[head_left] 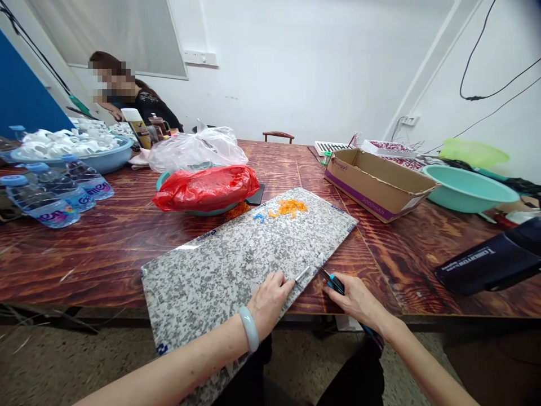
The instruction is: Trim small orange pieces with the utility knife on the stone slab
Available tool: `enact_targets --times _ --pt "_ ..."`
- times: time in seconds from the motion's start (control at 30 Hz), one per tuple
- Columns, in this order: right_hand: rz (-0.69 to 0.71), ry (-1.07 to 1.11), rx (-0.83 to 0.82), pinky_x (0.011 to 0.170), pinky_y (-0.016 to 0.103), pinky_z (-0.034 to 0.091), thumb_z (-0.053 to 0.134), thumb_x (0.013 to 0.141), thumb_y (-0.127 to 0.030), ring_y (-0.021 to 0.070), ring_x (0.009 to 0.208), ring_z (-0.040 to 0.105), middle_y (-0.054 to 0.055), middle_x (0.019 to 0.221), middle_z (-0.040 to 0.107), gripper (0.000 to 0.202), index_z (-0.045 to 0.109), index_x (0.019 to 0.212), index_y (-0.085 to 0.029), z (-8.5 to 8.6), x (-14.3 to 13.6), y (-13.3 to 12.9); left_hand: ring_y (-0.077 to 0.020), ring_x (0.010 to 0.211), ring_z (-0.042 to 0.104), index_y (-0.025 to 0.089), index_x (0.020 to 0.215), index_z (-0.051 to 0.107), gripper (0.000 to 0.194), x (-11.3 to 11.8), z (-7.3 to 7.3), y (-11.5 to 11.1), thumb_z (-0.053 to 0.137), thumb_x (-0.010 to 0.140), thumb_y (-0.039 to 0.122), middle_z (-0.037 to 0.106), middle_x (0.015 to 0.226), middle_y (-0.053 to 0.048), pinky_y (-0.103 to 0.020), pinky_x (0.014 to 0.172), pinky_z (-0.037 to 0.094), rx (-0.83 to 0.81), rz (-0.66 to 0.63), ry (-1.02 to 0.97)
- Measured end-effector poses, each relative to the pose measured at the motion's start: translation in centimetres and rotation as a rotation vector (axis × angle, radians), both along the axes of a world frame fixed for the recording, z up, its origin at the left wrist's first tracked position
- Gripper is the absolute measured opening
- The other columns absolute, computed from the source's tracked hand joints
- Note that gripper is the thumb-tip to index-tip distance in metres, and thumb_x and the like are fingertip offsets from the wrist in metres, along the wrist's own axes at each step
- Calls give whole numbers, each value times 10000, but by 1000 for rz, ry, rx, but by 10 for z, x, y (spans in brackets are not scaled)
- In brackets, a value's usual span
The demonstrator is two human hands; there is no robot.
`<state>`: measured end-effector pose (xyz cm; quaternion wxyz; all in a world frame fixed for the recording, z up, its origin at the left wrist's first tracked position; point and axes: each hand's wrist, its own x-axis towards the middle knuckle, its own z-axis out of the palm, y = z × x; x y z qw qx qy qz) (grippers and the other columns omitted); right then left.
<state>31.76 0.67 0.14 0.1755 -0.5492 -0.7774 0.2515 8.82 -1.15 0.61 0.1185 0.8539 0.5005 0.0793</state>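
Note:
My left hand (270, 301), a pale bangle on its wrist, is closed on a slim silver metal tool (302, 274) that points right and away from me. Its exact kind is unclear. In my right hand (361, 301) is a black and blue handled hand tool that looks like pliers (336, 283), its dark tip near the right edge of the speckled stone slab (228, 265). The two tool tips are close together; whether a small piece lies between them is too small to tell. Small orange pieces (291, 208) and a blue piece (259, 217) lie on the slab's far part.
Beyond the slab stand a bowl with a red plastic bag (207, 189) and a cardboard box (380, 180). Water bottles (46, 197) and a blue basin (114, 153) are left; a teal basin (469, 186) and dark tumbler (490, 256) are right. A person (154, 110) sits far left.

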Motion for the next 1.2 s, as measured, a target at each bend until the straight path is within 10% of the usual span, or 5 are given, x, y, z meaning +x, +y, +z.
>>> enact_targets --times 0.97,1.2 --pt "-167 107 -79 513 203 311 412 819 -330 105 536 428 -19 613 513 246 583 792 -155 -11 9 -26 -184 899 464 165 1145 450 354 3 5 2 359 823 48 469 977 -72 -299 750 466 28 -59 159" --pt "-121 28 -34 509 199 318 453 780 -356 109 539 450 -18 587 518 245 573 717 -152 6 26 15 -187 908 472 161 1160 448 381 4 8 2 365 812 30 484 990 -75 -310 761 475 17 -53 176"
